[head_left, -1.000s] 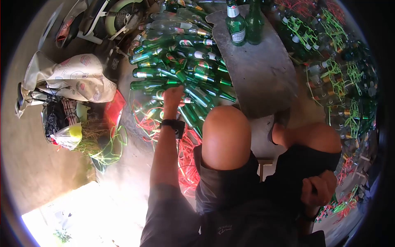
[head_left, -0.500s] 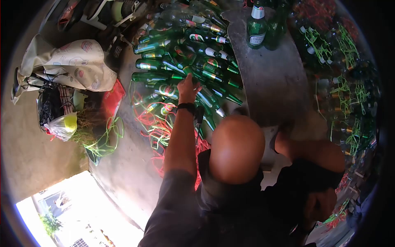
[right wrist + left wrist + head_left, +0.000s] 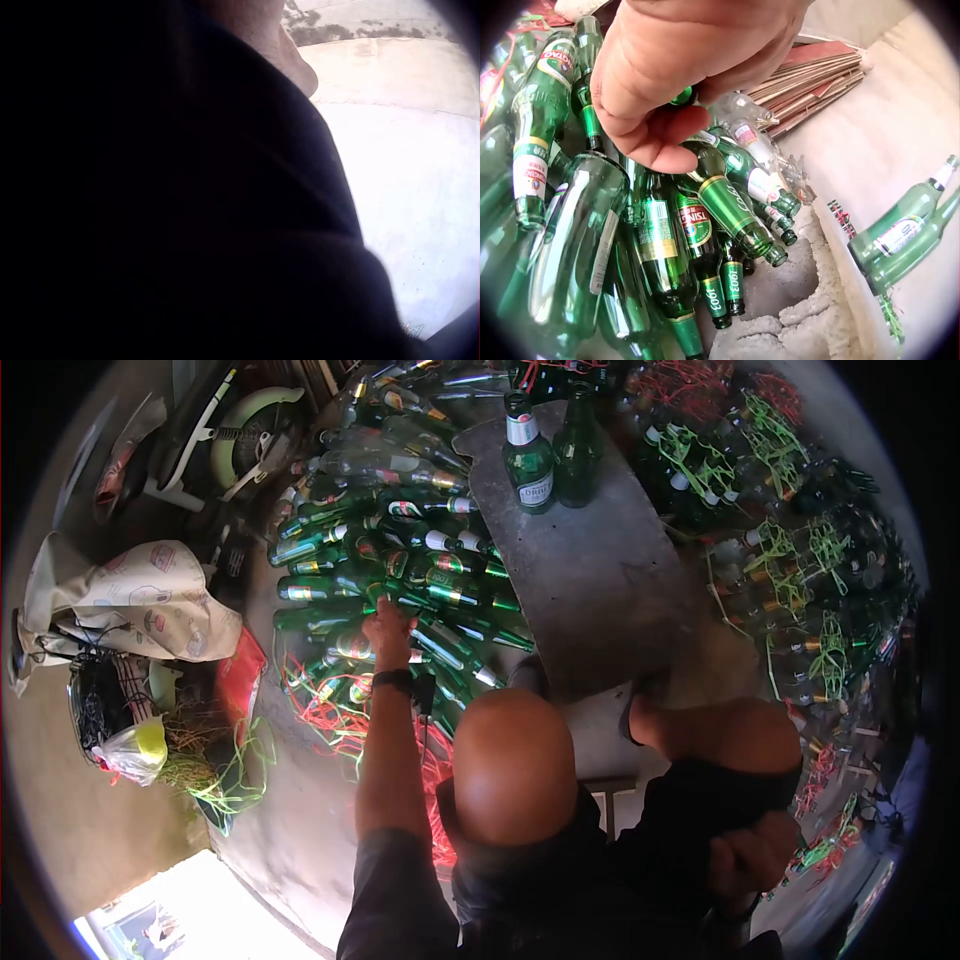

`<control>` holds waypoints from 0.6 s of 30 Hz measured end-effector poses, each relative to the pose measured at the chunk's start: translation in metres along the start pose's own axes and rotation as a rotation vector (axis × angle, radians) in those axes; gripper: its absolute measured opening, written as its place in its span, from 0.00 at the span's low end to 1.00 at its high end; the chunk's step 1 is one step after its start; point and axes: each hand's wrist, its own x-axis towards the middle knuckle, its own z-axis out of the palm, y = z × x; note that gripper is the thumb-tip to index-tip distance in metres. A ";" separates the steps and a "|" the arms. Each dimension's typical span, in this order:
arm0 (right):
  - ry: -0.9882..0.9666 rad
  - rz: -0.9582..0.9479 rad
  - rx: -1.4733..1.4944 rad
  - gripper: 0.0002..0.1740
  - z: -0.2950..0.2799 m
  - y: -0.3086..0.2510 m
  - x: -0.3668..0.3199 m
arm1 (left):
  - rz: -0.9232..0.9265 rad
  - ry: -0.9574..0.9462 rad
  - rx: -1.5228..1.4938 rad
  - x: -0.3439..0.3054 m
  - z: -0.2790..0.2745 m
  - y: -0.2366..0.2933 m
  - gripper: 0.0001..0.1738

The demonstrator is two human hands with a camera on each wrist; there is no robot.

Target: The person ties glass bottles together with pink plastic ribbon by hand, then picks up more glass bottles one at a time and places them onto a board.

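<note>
My left hand (image 3: 388, 638) reaches into the near side of a heap of green beer bottles (image 3: 455, 592). Its thumb and curled fingers pinch a green bottle neck (image 3: 684, 95), a small piece of which shows between them in the left wrist view; the hand hides the rest. Right below the fingertips lies a bottle with a green 1903 label (image 3: 731, 211). My right hand (image 3: 752, 857) rests by the dark shorts over my thigh, fingers loosely curled, holding nothing. In the right wrist view dark cloth covers most of the picture.
A labelled green bottle (image 3: 529, 465) and another green bottle (image 3: 577, 455) stand upright on a grey board (image 3: 600, 575). Red plastic twine (image 3: 432, 810) lies beside my knee. Bundles of bottles tied with green twine (image 3: 830, 650) line the right. A cloth-covered pile (image 3: 150, 595) sits left.
My left hand has moved slightly farther into the bottle heap, its fingers now at a bottle neck. The head view has shifted. My right hand stays by the thigh.
</note>
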 end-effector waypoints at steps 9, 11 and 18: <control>-0.019 0.043 -0.028 0.13 -0.004 -0.003 -0.004 | 0.502 -0.141 0.573 0.000 -0.067 0.007 0.19; 0.015 0.028 -0.019 0.13 -0.001 -0.007 0.005 | 0.193 -0.136 0.323 -0.070 -0.040 0.060 0.19; -0.005 -0.036 0.056 0.12 -0.003 -0.005 0.012 | 0.289 -0.296 0.638 -0.157 -0.059 0.135 0.21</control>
